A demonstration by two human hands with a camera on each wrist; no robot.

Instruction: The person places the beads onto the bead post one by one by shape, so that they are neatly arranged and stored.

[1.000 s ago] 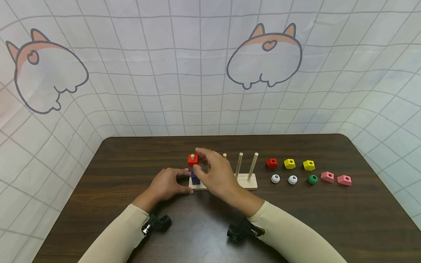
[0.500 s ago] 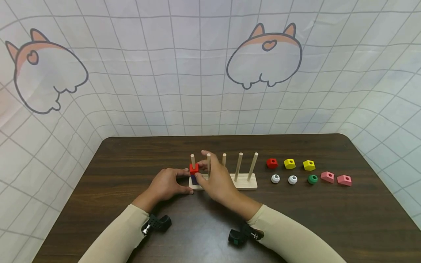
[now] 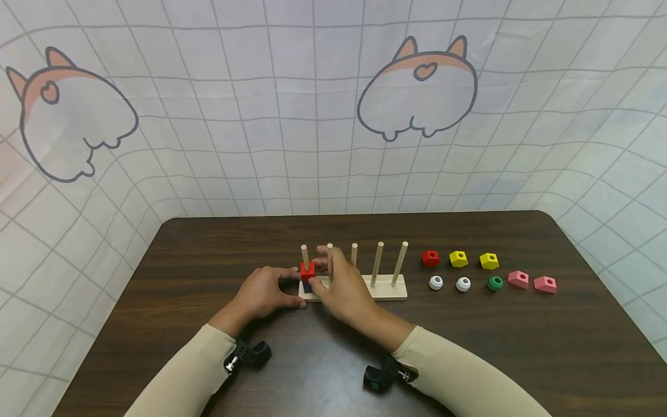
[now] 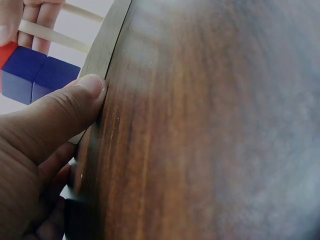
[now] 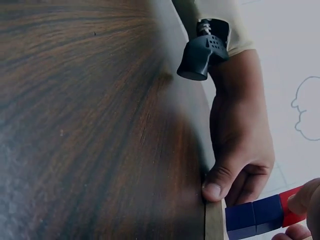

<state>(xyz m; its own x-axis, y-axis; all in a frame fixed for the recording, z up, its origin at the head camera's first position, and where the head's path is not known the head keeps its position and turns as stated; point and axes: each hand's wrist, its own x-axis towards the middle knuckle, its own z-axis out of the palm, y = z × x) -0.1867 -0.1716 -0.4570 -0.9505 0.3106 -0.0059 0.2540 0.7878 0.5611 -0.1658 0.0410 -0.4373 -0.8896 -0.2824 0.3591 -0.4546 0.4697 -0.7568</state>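
My left hand (image 3: 264,292) grips the left end of a pale wooden peg base (image 3: 391,295), its thumb (image 4: 85,92) along the front edge. Two dark blue blocks (image 4: 40,75) are stacked on the leftmost peg. Directly above them, a red block (image 3: 307,270) is threaded on that same peg, whose bare tip sticks out over it. My right hand (image 3: 344,286) reaches in from the right and pinches this red block (image 5: 287,206) between thumb and fingers. The peg beside it passes in front of the right hand's fingers in the head view.
Several bare pegs (image 3: 377,264) stand along the base. Loose pieces lie to its right: a red block (image 3: 430,259), two yellow blocks (image 3: 458,259), two white rings (image 3: 436,282), a green ring (image 3: 495,284) and two pink blocks (image 3: 518,280). A white grid-patterned curtain (image 3: 292,116) hangs behind the table.
The red block has come down the leftmost peg from near its tip to the blue blocks, with the right hand moving down alongside. The left hand has stayed at the base.
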